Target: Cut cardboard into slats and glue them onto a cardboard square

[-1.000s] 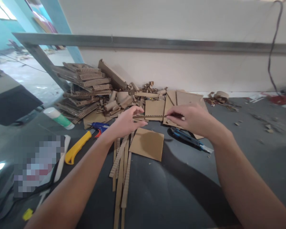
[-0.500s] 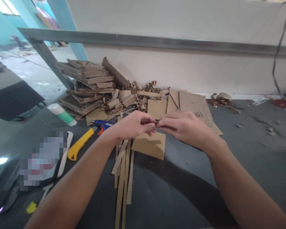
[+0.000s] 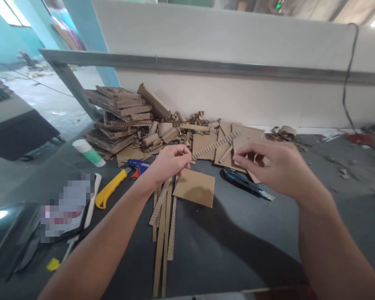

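A dark tabletop (image 3: pixel 203 258) runs back to a white panel (image 3: pixel 225 39) crossed by one metal rail (image 3: pixel 206 66), with one black cable (image 3: pixel 346 79) hanging at the right; a blue-walled room with a littered floor opens at the far left. The left hand (image 3: pixel 173 160) pinches one corrugated strip (image 3: pixel 217 145), which slants up and away above the table toward the right. The right hand (image 3: pixel 268 160) is near it, fingers curled; whether they grip anything I cannot tell. On the table are one cardboard square (image 3: pixel 195 187), at least four overlapping long strips (image 3: pixel 158 258), one blue cutter (image 3: pixel 245 183), one yellow handle (image 3: pixel 112 189), one glue gun (image 3: pixel 139 166) and one white-and-green tube (image 3: pixel 89 153).
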